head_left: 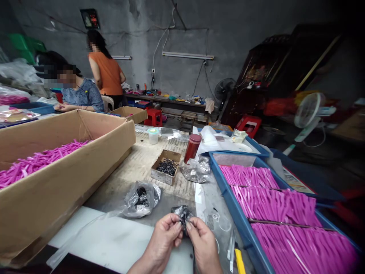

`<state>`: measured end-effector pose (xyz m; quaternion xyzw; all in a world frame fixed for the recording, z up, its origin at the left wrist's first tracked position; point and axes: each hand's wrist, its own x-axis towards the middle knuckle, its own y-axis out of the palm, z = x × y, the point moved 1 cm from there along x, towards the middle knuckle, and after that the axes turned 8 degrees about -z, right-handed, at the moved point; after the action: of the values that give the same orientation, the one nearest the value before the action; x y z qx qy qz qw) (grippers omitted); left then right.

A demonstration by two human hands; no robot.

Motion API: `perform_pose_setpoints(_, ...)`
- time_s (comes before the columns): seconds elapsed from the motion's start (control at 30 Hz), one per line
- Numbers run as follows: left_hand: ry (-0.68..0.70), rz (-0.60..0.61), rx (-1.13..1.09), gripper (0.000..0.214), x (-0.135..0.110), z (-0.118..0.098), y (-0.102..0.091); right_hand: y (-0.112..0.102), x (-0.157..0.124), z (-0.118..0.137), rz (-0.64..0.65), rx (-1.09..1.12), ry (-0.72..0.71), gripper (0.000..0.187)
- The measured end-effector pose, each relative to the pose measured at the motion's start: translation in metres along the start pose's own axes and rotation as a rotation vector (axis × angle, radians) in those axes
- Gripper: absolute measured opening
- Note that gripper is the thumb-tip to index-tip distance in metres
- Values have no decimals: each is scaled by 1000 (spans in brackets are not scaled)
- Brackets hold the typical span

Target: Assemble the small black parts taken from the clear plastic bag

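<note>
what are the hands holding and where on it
A small crinkled clear plastic bag of black bits, its lower edge pinched by the left hand and right hand.

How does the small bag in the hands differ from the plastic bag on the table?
The small bag is pinched between left hand and right hand; the plastic bag lies untouched. The small bag is tightly crumpled; the plastic bag spreads wider. Both hold dark pieces.

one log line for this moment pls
left hand: pinching small plastic bag | right hand: pinching same bag | nearby: blue tray of pink strips at right, cardboard box at left
</note>
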<state>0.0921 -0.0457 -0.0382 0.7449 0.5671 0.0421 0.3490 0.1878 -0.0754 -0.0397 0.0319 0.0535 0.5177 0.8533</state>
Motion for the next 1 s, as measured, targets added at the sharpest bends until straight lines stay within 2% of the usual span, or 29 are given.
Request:
perform_pose_setpoints(0.7,9,-26,58,20,1,1,0,1,-3,2,6,43,21,14)
perform_pose_setpoints(1.0,59,-29,91,20,1,1,1,1,-1,-2,9,81,33,14)
